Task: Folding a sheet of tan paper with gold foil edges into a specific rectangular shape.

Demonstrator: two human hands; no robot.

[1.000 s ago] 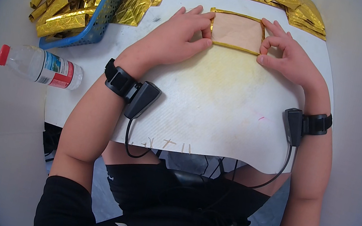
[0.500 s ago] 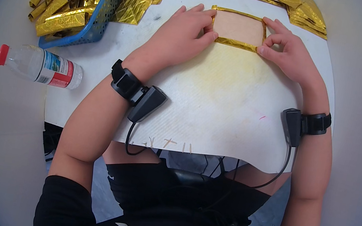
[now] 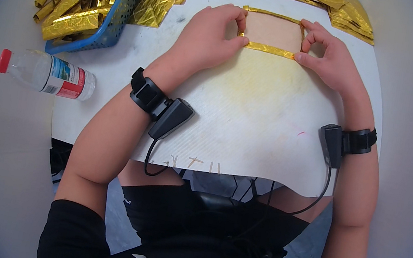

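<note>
A sheet of gold foil paper [image 3: 273, 32] lies on the white board with its plain tan side up. Its edges are folded in, making narrow gold strips along the rim. My left hand [image 3: 212, 34] grips the left edge, thumb at the near corner and index finger curled at the far part of that side. At the right edge, my right hand [image 3: 329, 55] has its thumb on the near corner and its index finger at the far corner. Both hands are closed on the paper, fingertips against its folded sides.
Far left stands a blue plastic basket [image 3: 121, 16] heaped with rolled gold paper pieces [image 3: 67, 13]. Below it lies a clear bottle with a red cap [image 3: 36, 70]. Gold foil sheets [image 3: 154, 2] lie beside the basket, and another stack [image 3: 348, 19] sits at the far right.
My left fingers have curled in more, with the index finger bent down along the paper's left edge. The right hand and the paper have barely moved.
</note>
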